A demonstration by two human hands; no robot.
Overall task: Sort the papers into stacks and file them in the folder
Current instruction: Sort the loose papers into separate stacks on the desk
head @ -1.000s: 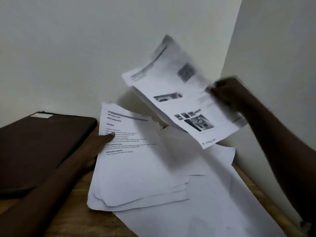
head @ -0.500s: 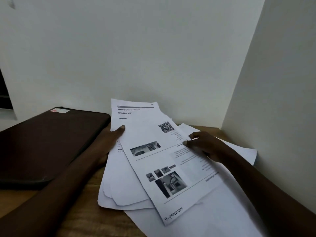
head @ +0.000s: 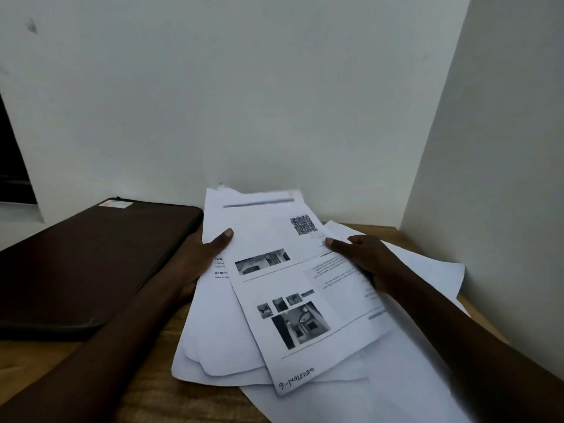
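Printed sheet (head: 305, 270) askew atop stack (head: 219, 337); left hand (head: 198, 257) pinches stack at 9 o'clock, right hand (head: 372, 257) grips sheet at 3: square edges before release.

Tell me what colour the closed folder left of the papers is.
Dark brown flat folder, with a pale label at its far edge; head view.

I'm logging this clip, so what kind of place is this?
Probably a desk corner in a home or office: wooden table, plain white walls, printed papers, a closed dark folder.
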